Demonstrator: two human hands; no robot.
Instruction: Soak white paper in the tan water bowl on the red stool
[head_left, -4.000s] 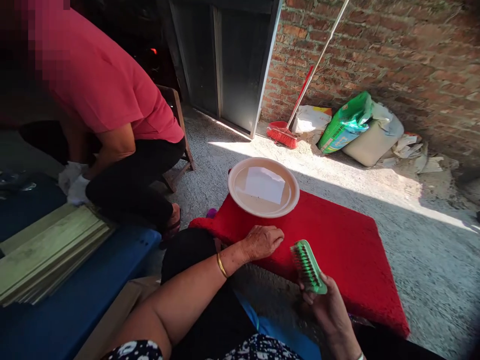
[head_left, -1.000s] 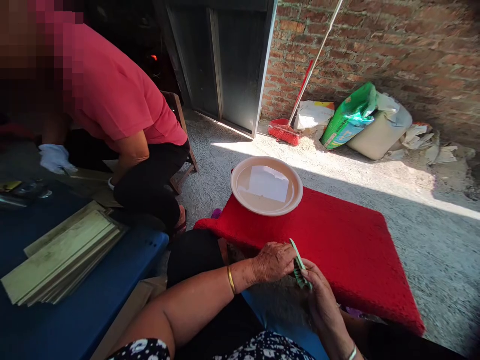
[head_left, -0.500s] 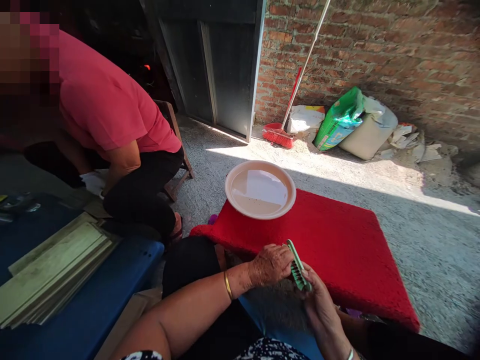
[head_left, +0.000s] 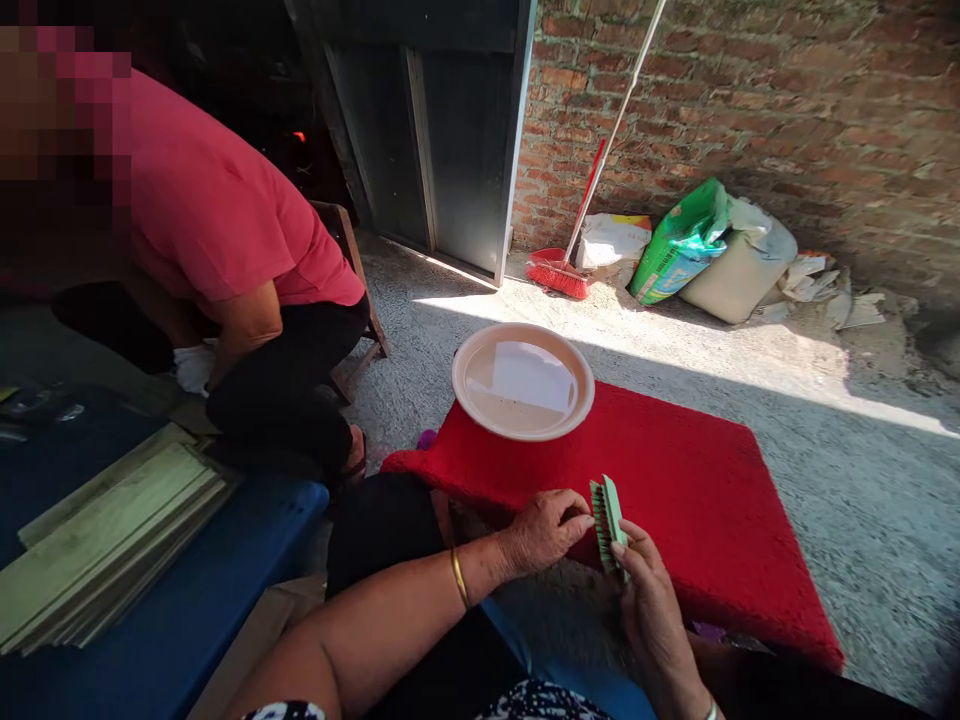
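My right hand (head_left: 651, 585) grips the lower end of a green scrubbing brush (head_left: 611, 515), thumb in front and fingers behind. The brush stands nearly upright with its dark and green bristles facing left. My left hand (head_left: 547, 530), a gold bangle on its wrist, is at the bristle side with fingers curled and thumb and fingertips pinched together. Whatever lies in that pinch is too small to make out. Both hands are over the near edge of a table covered in red cloth (head_left: 690, 470). A beige basin (head_left: 525, 432) of water rests at the table's far left.
On the left, a blue table (head_left: 187, 600) bears a stack of pale boards (head_left: 127, 540). A person in a pink shirt (head_left: 232, 210) bends beside it, wearing a white glove. A broom (head_left: 562, 275) and several sacks (head_left: 739, 265) are by the brick wall.
My right hand has turned the brush so its bristles face left and moved it slightly right. My left hand has come away from the brush's upper end to the bristle side.
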